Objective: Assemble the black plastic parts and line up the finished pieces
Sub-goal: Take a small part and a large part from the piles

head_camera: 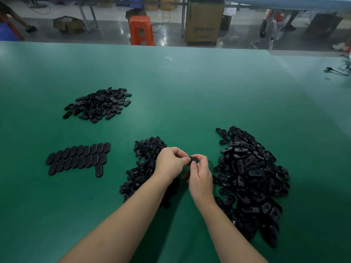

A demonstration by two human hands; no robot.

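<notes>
Our left hand [171, 163] and right hand [199, 170] both pinch one black part [193, 160] above the green worktop [171, 82], so we think we are snapping it together, then it joins the neat rows [77, 158].

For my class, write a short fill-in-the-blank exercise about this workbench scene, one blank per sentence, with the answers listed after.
1. Both hands, the left hand and the right hand, pinch one small black plastic part ____ the table.
2. The tabletop is ____ in colour.
3. The neat rows of finished black oval pieces lie to the person's ____.
4. The plastic stool on the floor beyond the table is ____.

Answers: above; green; left; orange
</notes>
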